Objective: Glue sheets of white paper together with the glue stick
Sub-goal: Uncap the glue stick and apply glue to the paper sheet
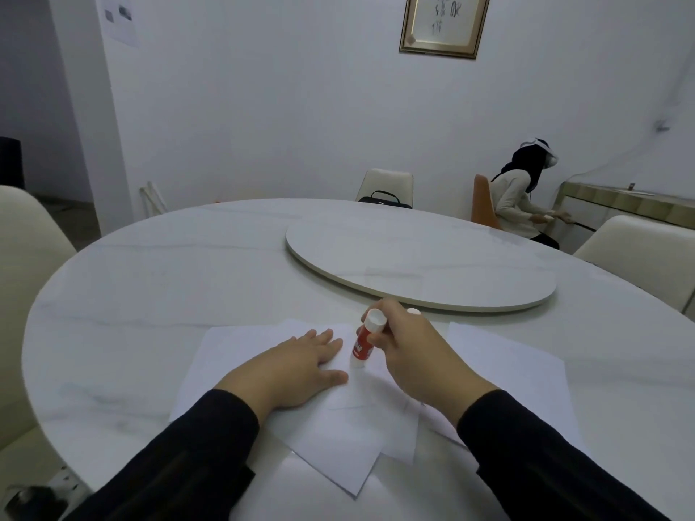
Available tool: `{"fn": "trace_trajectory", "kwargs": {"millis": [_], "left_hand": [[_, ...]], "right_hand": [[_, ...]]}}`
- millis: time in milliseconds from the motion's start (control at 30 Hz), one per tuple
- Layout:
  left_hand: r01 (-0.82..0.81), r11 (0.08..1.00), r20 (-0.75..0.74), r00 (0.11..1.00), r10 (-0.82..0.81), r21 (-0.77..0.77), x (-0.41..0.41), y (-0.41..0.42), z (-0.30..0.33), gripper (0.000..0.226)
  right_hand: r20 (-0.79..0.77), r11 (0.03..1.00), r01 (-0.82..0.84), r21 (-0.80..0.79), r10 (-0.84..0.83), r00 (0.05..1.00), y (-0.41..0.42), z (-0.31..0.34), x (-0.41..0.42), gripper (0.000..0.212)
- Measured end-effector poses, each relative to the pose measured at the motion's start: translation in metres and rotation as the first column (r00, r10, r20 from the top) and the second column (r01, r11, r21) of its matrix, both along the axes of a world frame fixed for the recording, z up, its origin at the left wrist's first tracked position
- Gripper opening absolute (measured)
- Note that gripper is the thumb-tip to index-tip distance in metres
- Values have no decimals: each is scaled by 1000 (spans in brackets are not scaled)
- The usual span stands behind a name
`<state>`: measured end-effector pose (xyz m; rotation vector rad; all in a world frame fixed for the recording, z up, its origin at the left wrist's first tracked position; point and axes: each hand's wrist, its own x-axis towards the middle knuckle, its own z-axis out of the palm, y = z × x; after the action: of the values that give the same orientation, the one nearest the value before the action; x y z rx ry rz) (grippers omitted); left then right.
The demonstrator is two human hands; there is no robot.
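Now one glue stick point(364, 342) touches overlapping white sheets point(233, 366).

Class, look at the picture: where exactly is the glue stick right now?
In the head view, the glue stick stands low of centre, gripped by the right hand, tip down on the white paper, just right of the flat left hand.

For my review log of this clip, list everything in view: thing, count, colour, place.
paper: several overlapping sheets, white, near table edge
glue stick: one, red and white, tip down on paper
cap: one, white, behind right hand
table: one, white, round
turntable: one, white, table centre
chairs: four, three cream, one orange, around table
bag: one, black, far chair
picture: one, gold frame, wall
person: one, seated, right background
left hand: flat on paper
right hand: holds glue stick
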<state>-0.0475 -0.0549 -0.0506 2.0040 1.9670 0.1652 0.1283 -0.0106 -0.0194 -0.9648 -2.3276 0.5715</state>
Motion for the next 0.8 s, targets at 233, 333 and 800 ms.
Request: {"fn": "trace_trajectory", "kwargs": {"millis": [233,333,800], "left_hand": [[-3,1000,4,1000,3,-14,1,-1,1,64],[-20,1000,12,1000,20,-14,1,-2,2,64],[-231,936,-212,933,291,265,18,-6,1,40]], "right_hand": [[40,997,-72,-42,73,997,-44,6,36,12],[-215,986,-53,-156,18,976,-44,11,43,8],[-759,648,-403,-647,-496,421,32,32,9,31]]}}
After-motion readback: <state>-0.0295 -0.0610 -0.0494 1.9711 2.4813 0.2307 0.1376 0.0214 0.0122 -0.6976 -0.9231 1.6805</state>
